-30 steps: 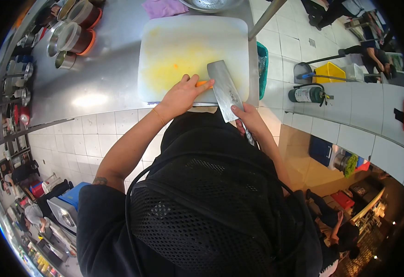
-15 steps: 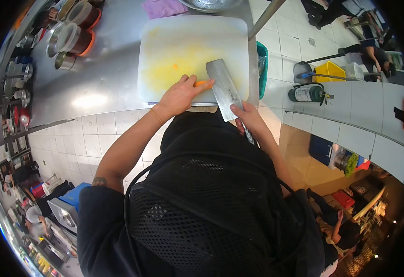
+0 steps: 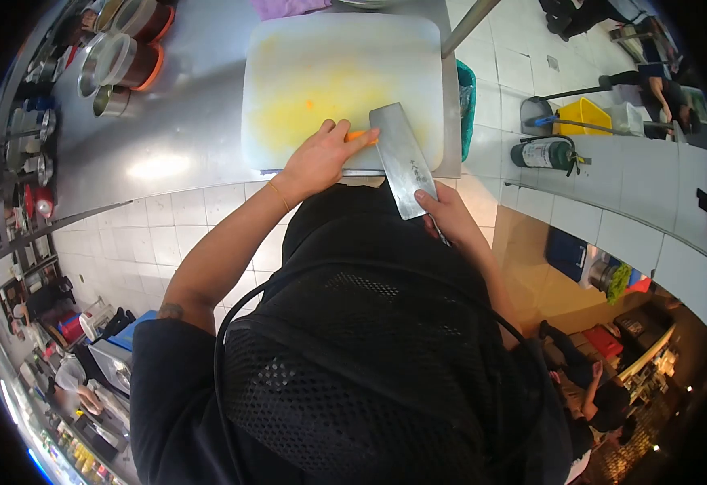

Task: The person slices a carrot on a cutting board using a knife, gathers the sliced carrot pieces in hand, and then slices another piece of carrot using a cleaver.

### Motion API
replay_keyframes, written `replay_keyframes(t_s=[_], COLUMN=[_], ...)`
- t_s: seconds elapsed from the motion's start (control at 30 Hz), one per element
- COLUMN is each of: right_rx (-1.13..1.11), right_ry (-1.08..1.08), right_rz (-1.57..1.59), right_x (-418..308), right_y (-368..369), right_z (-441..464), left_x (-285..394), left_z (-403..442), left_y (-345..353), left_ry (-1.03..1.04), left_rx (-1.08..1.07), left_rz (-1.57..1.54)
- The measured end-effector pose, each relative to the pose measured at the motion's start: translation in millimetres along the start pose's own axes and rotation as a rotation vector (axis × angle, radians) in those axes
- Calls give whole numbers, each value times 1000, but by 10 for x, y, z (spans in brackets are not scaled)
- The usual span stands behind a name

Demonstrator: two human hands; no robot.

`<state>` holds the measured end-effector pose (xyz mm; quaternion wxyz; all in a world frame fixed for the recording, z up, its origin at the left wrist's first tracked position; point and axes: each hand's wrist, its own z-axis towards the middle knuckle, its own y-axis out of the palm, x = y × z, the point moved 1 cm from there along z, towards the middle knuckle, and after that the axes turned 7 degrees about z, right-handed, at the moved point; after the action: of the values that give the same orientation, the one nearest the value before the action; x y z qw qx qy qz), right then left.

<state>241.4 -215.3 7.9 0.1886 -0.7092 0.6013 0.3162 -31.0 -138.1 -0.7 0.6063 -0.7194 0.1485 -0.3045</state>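
Note:
My left hand [image 3: 324,155] is closed over an orange carrot piece [image 3: 357,136], pressing it to the white cutting board [image 3: 341,48] near its front edge. The forefinger stretches along the carrot toward the blade, and the hand hides part of it. In my right hand [image 3: 452,213] is a broad cleaver [image 3: 402,158], gripped at the handle with the thumb on the lower blade. Its blade stands right beside my left fingertips, at the carrot's right end. A small orange bit [image 3: 309,104] lies apart on the yellow-stained board.
The board rests on a steel counter [image 3: 192,105]. Lidded tubs of dark red contents [image 3: 134,61] and a metal pot [image 3: 111,101] stand at the left. A purple cloth [image 3: 289,6] lies behind the board. Right of the counter are a green bin [image 3: 467,109] and a metal post [image 3: 471,26].
My view has shifted slightly, so the metal bowl behind the board is mostly out of frame. The cleaver has moved a little in my right hand; my left hand still pins the carrot piece.

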Motion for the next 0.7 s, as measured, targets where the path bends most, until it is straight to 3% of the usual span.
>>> replay_keyframes(t_s=[0.4, 0.7], right_rx=[40, 68], right_ry=[12, 55], right_rz=[-11, -19], right_x=[-80, -55], right_y=[77, 92], right_z=[-160, -195], left_x=[-44, -71], left_z=[17, -15], left_y=[29, 77], left_ry=[-8, 21], left_rx=[-46, 32], left_rz=[16, 5])
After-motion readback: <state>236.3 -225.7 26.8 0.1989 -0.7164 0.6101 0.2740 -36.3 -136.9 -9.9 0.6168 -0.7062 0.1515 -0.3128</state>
